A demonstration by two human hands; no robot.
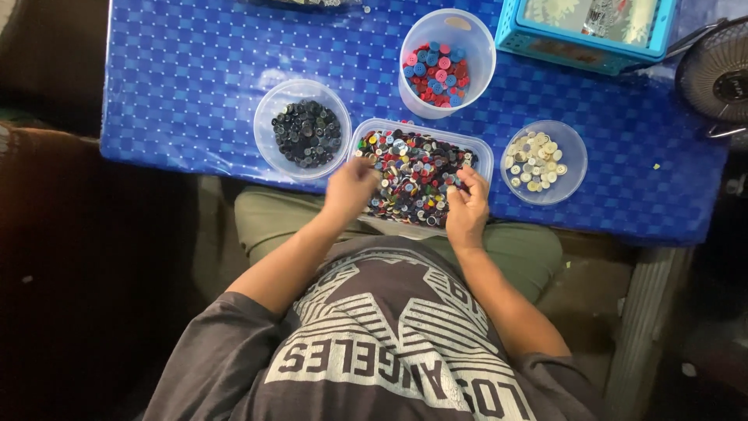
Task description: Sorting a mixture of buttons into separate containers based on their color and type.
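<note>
A clear rectangular tray (483,153) heaped with mixed coloured buttons (413,175) sits at the near edge of the blue checked table (195,70). My left hand (349,189) rests at the tray's left end, fingers curled down onto the buttons. At the tray's right end my right hand (467,206) has its fingertips in the pile. Any button pinched in either hand is hidden by the fingers.
Round clear tubs hold sorted buttons: dark ones (305,132) at left, red, pink and blue ones (438,74) behind the tray, cream ones (534,161) at right. A turquoise crate (576,51) stands at the back right, a small fan (717,74) at the right edge.
</note>
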